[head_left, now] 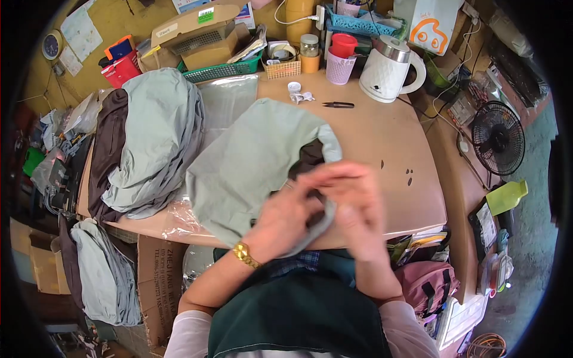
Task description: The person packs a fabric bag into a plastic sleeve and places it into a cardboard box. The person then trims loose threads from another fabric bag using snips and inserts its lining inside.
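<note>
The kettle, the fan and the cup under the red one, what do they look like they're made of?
Kettle: probably glossy white plastic, with quilted relief and a shiny, metal-looking lid rim.
Fan: black, likely plastic, though its thin guard ribs could be coated wire.
Lower cup: seemingly pink plastic, given its perforated wall.

From my remote view I see matt, softly creased grey-green cloth [239, 149] reaching the near edge of the counter [388, 140], whose top looks smooth with a faint sheen. Toward the far edge, the clear plastic sleeve [231, 98] is glossy and wrinkled. Near the far right corner, the kettle [385, 70] shows a shiny, quilted white body and a metallic band. I read the bracelet [245, 254] as polished, gold-toned metal.
</note>
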`<state>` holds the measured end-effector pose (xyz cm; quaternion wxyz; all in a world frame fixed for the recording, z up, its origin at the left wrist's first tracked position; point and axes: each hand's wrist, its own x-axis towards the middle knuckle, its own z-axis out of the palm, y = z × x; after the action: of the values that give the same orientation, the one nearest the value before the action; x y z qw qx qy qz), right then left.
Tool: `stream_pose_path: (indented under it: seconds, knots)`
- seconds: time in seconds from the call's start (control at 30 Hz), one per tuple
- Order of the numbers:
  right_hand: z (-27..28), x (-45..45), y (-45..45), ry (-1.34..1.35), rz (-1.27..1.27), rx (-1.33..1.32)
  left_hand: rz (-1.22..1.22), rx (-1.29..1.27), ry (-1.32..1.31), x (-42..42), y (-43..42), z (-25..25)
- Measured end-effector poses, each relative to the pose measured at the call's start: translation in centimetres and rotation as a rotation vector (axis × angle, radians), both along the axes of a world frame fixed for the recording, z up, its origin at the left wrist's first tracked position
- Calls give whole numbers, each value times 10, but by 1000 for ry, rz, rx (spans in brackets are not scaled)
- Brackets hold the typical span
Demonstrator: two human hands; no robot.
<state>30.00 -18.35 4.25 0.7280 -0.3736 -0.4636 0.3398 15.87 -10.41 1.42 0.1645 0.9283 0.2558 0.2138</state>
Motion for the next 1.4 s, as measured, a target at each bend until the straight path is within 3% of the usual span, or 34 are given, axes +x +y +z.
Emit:
stream_pose_path:
  seconds: [0.07,0.13,0.2,0.27,0.33,0.37,0.43,0.5,0.53,0.6,0.87,0.93,1.13,1.27,1.33,1.4]
  knots:
    - [-25,-12,20,-292,139,-8,-109,8,-33,0,-3,-5]
    - [-57,3,19,-562,3,-303,119,-189,-183,-21,21,10]
    - [-73,5,13,-500,-119,-335,360,-297,-483,-44,41,17]
    - [-70,-11,2,-395,-190,-251,89,-238,-461,-33,20,19]
    - [-78,-15,-4,-571,-262,29,-465,-711,-120,-30,-2,40]
    - [-87,-8,-10,-708,-243,-10,-422,-817,-176,-35,1,17]
    - [-118,0,-25,-557,-100,-245,-377,-925,-238,-36,13,-27]
    - [-132,-6,-32,-611,-165,-232,313,-700,-171,-32,29,-43]
    - [-137,-7,-35,-671,-222,-214,319,-707,-174,-30,27,-59]
    - [-145,-7,-35,-700,-225,-158,254,-212,-38,-22,21,-76]
    - [-155,-3,-39,-664,-242,27,220,-221,35,-30,38,-94]
    - [-154,-2,-40,-667,-209,66,264,-152,22,-25,28,-77]
    - [-150,-8,-38,-789,-242,101,182,-43,49,-17,28,-85]
    - [-125,-10,-38,-846,-179,74,202,-13,150,-18,43,-84]
    - [-106,-12,-31,-894,-58,189,251,118,215,-16,49,-72]
    - [-96,-12,-19,-931,-15,246,257,176,102,-11,59,-67]
